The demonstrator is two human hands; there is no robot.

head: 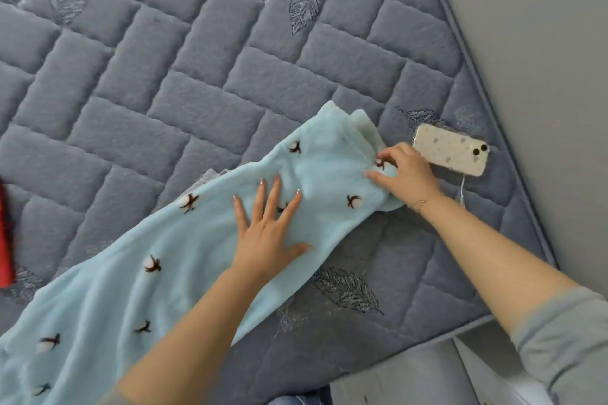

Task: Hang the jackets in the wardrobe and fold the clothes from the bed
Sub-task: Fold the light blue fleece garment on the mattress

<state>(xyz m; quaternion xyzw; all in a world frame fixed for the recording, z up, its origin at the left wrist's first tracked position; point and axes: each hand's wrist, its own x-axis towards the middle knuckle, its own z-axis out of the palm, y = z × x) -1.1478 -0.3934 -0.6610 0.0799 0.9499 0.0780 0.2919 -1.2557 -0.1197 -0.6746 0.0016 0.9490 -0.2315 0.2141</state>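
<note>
Head view: light-blue fleece garment [158,273] is laid on the bed [164,76], long axis running from lower left to centre right of the frame. Left hand [266,233] is pressed flat on it, fingers spread; right hand [403,171] pinches its right end, beside a phone [450,149].

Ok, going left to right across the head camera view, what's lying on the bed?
Red cloth at the left edge → light blue fleece garment → left hand pressing flat on it → right hand pinching its end → phone by the bed's right edge.
</note>
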